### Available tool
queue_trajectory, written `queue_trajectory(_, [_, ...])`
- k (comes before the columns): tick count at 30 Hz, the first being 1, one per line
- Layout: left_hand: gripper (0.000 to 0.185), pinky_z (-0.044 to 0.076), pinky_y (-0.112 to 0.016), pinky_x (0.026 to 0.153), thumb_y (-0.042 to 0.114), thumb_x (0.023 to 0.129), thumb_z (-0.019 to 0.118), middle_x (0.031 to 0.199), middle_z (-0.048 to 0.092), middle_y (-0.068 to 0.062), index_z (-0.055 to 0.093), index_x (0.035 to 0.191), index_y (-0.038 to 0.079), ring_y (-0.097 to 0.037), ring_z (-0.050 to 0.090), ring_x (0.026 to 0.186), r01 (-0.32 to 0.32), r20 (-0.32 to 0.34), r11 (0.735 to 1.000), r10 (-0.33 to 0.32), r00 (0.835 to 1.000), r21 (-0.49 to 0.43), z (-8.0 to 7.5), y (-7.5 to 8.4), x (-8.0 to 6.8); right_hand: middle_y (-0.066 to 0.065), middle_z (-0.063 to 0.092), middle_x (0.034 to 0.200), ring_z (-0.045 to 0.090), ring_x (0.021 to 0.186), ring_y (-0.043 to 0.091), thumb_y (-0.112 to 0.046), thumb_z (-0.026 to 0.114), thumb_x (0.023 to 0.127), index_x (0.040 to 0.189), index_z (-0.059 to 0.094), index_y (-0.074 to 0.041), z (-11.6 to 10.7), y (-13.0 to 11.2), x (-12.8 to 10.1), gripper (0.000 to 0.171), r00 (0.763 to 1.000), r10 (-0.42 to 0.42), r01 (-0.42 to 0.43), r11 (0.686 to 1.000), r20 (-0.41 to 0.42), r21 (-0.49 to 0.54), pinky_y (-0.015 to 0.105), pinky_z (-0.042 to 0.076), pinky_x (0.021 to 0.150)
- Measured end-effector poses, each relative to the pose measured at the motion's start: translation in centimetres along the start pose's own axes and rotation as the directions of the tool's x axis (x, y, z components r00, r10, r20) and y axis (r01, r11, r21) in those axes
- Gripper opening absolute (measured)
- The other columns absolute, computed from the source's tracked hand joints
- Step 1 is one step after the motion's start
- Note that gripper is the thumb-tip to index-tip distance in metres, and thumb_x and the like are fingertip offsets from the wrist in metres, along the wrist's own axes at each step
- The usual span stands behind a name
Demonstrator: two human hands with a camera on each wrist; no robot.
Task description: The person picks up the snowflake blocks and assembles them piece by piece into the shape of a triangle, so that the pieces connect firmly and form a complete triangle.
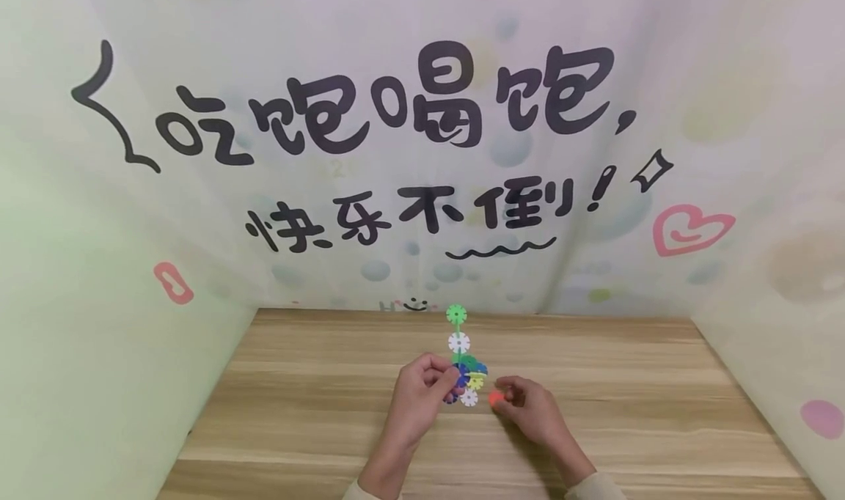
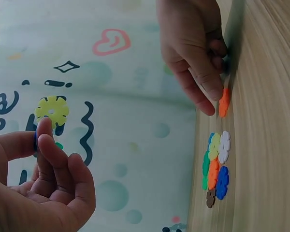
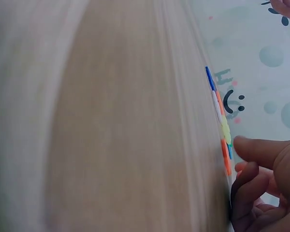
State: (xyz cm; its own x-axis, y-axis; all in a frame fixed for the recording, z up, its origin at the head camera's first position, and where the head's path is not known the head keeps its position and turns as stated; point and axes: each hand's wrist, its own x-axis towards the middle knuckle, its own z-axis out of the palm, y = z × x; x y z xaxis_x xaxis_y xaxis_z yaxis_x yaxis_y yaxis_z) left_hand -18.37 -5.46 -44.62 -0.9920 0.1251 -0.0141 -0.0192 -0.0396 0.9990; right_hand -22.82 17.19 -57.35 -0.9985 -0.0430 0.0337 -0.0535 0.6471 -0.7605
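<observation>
My left hand [image 1: 417, 394] pinches a dark blue notched disc [image 1: 461, 375] held above the table. Joined to it, a white notched disc [image 1: 458, 343] and a bright green disc [image 1: 456, 314] run in a line toward the wall. A yellow disc [image 2: 52, 111] shows by the left fingertips in the left wrist view. My right hand [image 1: 531, 410] reaches down at an orange disc [image 2: 224, 102] lying on the table; its thumb and finger are spread, fingertips close to the disc. Whether they touch it, I cannot tell.
Several loose notched discs lie together on the wooden table [image 1: 297, 383], among them a white one [image 2: 224, 147], a blue one [image 2: 222, 182] and a brown one [image 2: 210, 198]. A printed cloth wall [image 1: 370, 280] stands at the table's back edge, with further walls at both sides.
</observation>
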Motion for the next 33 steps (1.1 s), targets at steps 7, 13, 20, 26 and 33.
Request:
queue_trajectory(7, [0.011, 0.053, -0.037, 0.069, 0.01, 0.09, 0.062, 0.079, 0.066, -0.011, 0.059, 0.095, 0.0, -0.022, 0.063, 0.074, -0.014, 0.003, 1.0, 0.014, 1.0, -0.003, 0.1, 0.6, -0.1, -0.004, 0.053, 0.079, 0.048, 0.071, 0.012, -0.016, 0.078, 0.076, 0.099, 0.069, -0.017, 0.1, -0.2, 0.1, 0.025, 1.0, -0.02, 0.02, 0.993, -0.003, -0.116, 0.027, 0.042, 0.062])
queue_trajectory(13, [0.011, 0.053, -0.037, 0.069, 0.008, 0.09, 0.061, 0.079, 0.067, -0.012, 0.059, 0.095, -0.001, -0.025, 0.064, 0.075, -0.01, 0.007, 1.0, 0.01, 1.0, 0.002, 0.0, 0.7, -0.1, -0.004, 0.053, 0.081, 0.048, 0.072, 0.012, -0.017, 0.079, 0.074, 0.094, 0.065, -0.02, 0.2, -0.3, 0.0, 0.024, 1.0, -0.013, 0.011, 0.988, -0.009, -0.155, 0.028, 0.042, 0.062])
queue_trajectory(20, [0.012, 0.053, -0.032, 0.067, 0.01, 0.091, 0.06, 0.08, 0.066, -0.011, 0.059, 0.096, -0.001, -0.026, 0.064, 0.077, -0.012, 0.014, 1.0, 0.012, 1.0, 0.009, 0.0, 0.7, -0.2, -0.006, 0.056, 0.081, 0.05, 0.07, 0.011, -0.017, 0.079, 0.075, 0.094, 0.059, -0.021, 0.1, -0.5, -0.2, 0.028, 1.0, -0.001, 0.005, 0.991, 0.028, -0.135, 0.028, 0.042, 0.06])
queue_trajectory(26, [0.012, 0.054, -0.036, 0.069, 0.008, 0.09, 0.061, 0.08, 0.066, -0.012, 0.059, 0.096, -0.002, -0.028, 0.064, 0.077, -0.01, 0.01, 1.0, 0.01, 1.0, 0.001, -0.1, 0.6, -0.2, -0.008, 0.057, 0.074, 0.05, 0.064, 0.01, -0.015, 0.075, 0.078, 0.094, 0.058, -0.023, -0.1, -0.6, -0.5, 0.025, 0.999, -0.019, 0.023, 0.995, 0.037, -0.096, 0.026, 0.041, 0.056])
queue_trajectory(33, [0.012, 0.054, -0.037, 0.069, 0.008, 0.09, 0.06, 0.08, 0.066, -0.014, 0.059, 0.096, -0.002, -0.022, 0.064, 0.074, -0.009, 0.011, 1.0, 0.009, 1.0, -0.002, 0.0, 0.5, -0.2, -0.001, 0.06, 0.073, 0.054, 0.062, 0.014, -0.012, 0.07, 0.083, 0.099, 0.059, -0.019, -1.0, -1.3, -1.0, 0.021, 0.995, -0.016, 0.004, 0.991, 0.093, 0.133, 0.025, 0.045, 0.051])
